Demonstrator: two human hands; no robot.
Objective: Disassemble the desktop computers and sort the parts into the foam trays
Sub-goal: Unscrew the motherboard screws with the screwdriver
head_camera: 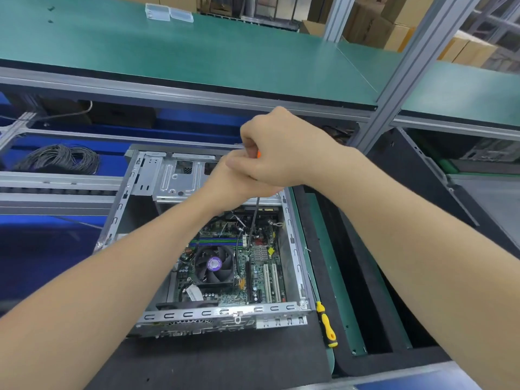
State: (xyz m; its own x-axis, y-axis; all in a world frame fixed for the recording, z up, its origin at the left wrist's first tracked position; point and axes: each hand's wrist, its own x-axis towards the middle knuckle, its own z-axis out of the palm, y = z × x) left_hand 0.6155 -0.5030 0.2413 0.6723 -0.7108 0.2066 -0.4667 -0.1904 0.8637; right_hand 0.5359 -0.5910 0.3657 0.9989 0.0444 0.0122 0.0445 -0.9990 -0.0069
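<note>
1. Desktop computer (157,192): grey steel case, side panel off, lying flat with the open side up; drive cage at the far end.
2. Motherboard (253,277): green, seated on the case floor, white expansion slots along its right side.
3. Cooler fan (215,264): black, purple hub label, on the board's left half.
4. Screwdriver (254,218): orange handle gripped in the right hand (281,153), dark shaft slanting down to the board.
5. Foam tray (365,305): black, long troughs, just right of the case.

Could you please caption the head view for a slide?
Right hand grips an orange screwdriver, left hand tucked beneath, working on the motherboard in the desktop case; yellow screwdriver alongside.
</note>
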